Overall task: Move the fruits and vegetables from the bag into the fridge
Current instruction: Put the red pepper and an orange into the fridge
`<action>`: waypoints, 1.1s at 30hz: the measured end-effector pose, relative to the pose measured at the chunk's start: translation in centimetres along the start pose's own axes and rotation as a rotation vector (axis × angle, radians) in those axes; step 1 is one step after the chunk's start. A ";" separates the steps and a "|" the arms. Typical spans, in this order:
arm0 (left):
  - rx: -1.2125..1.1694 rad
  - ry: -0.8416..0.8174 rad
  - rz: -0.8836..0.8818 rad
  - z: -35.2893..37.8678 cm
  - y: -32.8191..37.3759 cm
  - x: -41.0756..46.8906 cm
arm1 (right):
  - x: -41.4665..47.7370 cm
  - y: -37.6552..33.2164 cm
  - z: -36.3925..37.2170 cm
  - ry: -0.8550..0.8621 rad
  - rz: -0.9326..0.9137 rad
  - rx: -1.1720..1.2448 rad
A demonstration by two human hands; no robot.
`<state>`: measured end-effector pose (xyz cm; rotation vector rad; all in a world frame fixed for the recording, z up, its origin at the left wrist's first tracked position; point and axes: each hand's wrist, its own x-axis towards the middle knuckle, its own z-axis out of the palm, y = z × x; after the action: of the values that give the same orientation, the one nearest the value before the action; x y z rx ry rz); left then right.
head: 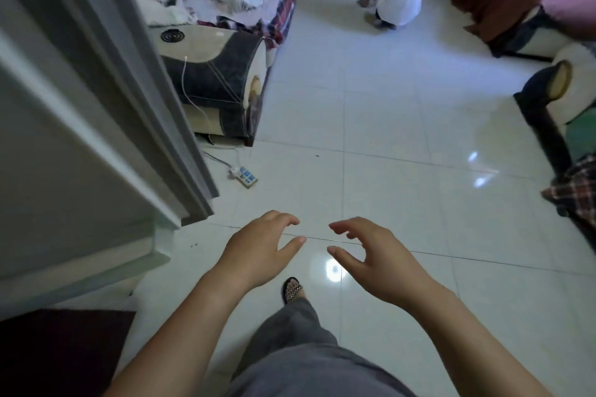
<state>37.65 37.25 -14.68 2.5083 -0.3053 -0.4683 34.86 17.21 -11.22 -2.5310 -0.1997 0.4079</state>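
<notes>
Above the tiled floor (387, 138), your left grip (258, 248) and right grip (374, 258) hang loosely curled, holding nothing. Neither bag nor produce is in view. Mind the power strip (244, 175) and its cord beside the sofa (219, 74): your foot could snag it.

left hand (258, 246) empty, fingers loose | right hand (374, 255) empty, fingers loose | both above tiled floor (403, 138)
</notes>
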 end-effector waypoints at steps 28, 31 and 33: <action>-0.206 0.508 -0.659 -16.7 -4.6 30.9 | 52.3 -3.1 -11.8 -0.487 -0.737 -0.129; -0.211 0.597 -0.722 -19.5 -6.0 33.3 | 57.1 -4.7 -11.8 -0.511 -0.782 -0.122; -0.219 0.635 -0.779 -20.5 -7.4 33.7 | 59.1 -5.8 -11.1 -0.546 -0.789 -0.101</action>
<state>77.25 42.74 -11.74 2.3242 0.9323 0.0395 93.92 29.78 -13.72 -2.1395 -1.3828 0.7449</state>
